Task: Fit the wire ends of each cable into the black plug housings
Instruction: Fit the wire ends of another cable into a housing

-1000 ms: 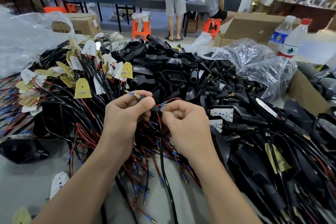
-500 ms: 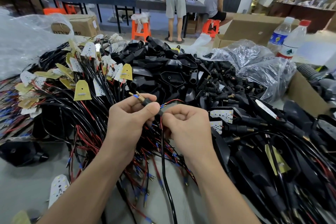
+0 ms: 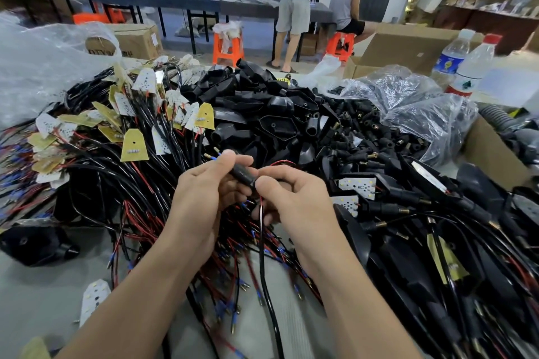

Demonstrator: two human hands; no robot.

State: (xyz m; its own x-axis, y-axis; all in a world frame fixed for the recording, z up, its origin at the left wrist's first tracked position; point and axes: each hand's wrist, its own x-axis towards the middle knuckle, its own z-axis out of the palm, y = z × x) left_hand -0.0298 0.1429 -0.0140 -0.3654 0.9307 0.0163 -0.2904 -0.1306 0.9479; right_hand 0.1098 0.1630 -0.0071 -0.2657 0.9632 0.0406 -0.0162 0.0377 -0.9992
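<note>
The left hand pinches a small black plastic tube-shaped plug housing between its thumb and curled fingers. The right hand sits just right of the housing. Its thumb touches the housing's end, and its curled fingers seem to hold the long black rubber cable that hangs down below the housing. A thin wire end with a blue sleeve and a brass tip pokes out just left of the housing. A thin red wire makes a loop just above and right of it.

I think a few things could go wrong. The red wire is soft and bowed, so a hard push could fold it instead of sliding it in. The brass tip could bend too if it hits the rim. The holes in the housing are hidden by the fingers, so I cannot tell if each wire is lined up with the right one. The housing is small and smooth. If the pinch gets loose, it could slip and drop into the tangle of red and black loose wires below it and be hard to find. The hanging cable could also catch in that tangle, and a tug might pull the wires back out.
</note>
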